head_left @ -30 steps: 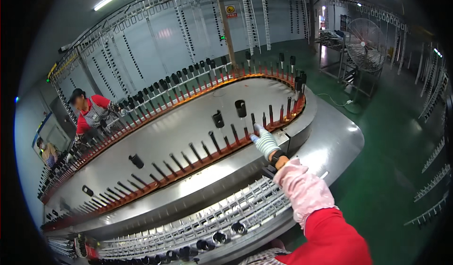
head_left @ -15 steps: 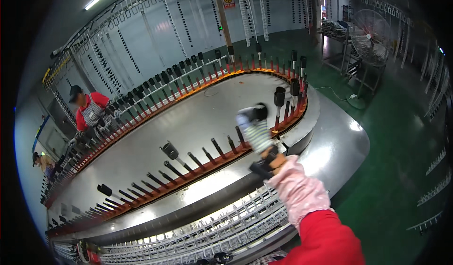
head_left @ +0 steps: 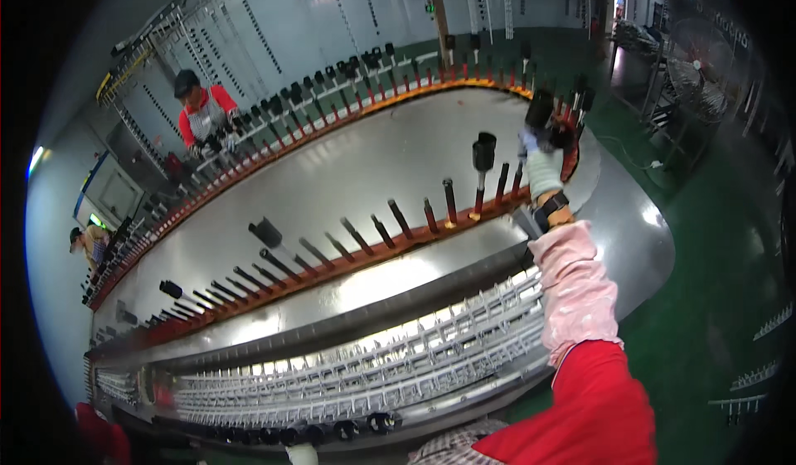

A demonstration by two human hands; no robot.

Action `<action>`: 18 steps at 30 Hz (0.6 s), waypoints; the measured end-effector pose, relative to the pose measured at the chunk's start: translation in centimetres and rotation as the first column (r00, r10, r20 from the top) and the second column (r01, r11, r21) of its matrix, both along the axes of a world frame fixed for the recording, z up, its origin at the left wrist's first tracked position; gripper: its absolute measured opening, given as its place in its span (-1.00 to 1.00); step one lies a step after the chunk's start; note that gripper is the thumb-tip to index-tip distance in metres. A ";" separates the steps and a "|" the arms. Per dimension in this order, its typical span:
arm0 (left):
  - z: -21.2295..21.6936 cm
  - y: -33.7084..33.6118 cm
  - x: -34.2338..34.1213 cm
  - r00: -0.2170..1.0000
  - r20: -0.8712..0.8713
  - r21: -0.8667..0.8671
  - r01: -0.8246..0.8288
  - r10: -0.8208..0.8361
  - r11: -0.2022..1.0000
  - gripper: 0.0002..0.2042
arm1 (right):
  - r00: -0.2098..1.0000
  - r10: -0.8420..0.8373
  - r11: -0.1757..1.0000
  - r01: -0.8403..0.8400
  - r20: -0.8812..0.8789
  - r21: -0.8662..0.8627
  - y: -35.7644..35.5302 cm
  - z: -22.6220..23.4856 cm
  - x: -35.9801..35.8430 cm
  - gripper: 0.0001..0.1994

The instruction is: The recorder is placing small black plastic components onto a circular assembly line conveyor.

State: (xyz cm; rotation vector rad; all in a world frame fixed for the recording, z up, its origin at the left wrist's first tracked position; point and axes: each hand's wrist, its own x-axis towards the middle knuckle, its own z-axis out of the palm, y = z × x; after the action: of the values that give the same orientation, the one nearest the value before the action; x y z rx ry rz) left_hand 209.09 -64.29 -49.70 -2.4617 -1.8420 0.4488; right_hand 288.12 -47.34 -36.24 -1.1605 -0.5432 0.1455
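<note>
Several posts [head_left: 356,236] carry cups [head_left: 483,152]; many stand bare. Right hand [head_left: 541,143] beside cup [head_left: 540,108], left hand [head_left: 303,454] near rack [head_left: 373,388]; grips indiscernible.

The gloved right grip [head_left: 542,160], slightly blurred, is at a black cup [head_left: 540,108] beside the oval table [head_left: 373,162].

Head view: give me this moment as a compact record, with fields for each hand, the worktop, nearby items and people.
Right hand: pale glove, motion-blurred, at a black cup-shaped part; grip unclear
Left hand: apparently the pale glove at the lower edge, near black cups; grip unclear
Worktop: metal table ringed by dark posts with red bases
Near side: silvery racks
People: co-worker across the table, red sleeves; another person farther left
</note>
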 end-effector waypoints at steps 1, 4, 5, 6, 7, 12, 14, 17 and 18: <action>-2.6 -1.0 -3.7 0.996 -0.067 0.232 0.073 -0.059 0.970 -0.77 | 0.997 0.074 0.995 -0.073 -0.014 0.068 -0.5 3.0 -2.9 -0.81; -5.7 -0.7 -2.5 0.933 -0.338 0.373 0.251 -0.122 0.893 -0.80 | 0.950 0.304 0.943 -0.291 0.065 -0.158 -7.5 6.6 -6.0 -0.74; -6.8 0.8 0.0 0.956 -0.247 0.325 0.237 -0.160 0.915 -0.82 | 0.931 0.337 0.928 -0.304 0.139 -0.215 -11.4 5.7 -6.7 -0.74; -7.3 1.9 0.2 0.974 -0.173 0.305 0.194 -0.146 0.932 -0.83 | 0.892 0.402 0.905 -0.353 0.209 -0.236 -14.0 4.9 -8.8 -0.74; -7.5 0.0 -9.4 0.998 -0.065 0.439 0.032 -0.004 0.898 -0.83 | 0.835 0.549 0.834 -0.546 0.036 -0.078 -13.8 3.5 -15.4 -0.75; -7.6 1.1 -1.2 -0.209 0.752 -0.625 -0.528 0.625 0.575 -0.88 | 0.018 0.748 0.462 -0.732 -0.664 0.500 -24.5 -6.1 -24.2 -0.74; -6.5 0.1 5.5 -0.197 0.815 -0.561 -0.504 0.545 0.656 -0.91 | 0.071 0.789 0.461 -0.726 -0.610 0.511 -27.1 -6.1 -24.7 -0.69; -2.8 -0.2 9.6 -0.347 0.799 -0.601 -0.434 0.491 0.671 -0.94 | -0.013 0.484 0.705 -0.586 -0.875 0.399 -27.5 -8.2 -25.3 -0.70; -2.1 -0.5 10.0 -0.498 0.691 -0.714 -0.360 0.524 0.601 -0.93 | 0.135 0.469 0.666 -0.703 -0.873 0.249 -27.2 -9.9 -25.5 -0.76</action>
State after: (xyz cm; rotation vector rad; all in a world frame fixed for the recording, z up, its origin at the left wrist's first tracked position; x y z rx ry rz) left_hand 219.07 -64.80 -51.79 -1.2210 -3.3122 -2.4229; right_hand 262.58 -74.50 -46.14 -0.8119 0.0625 1.5445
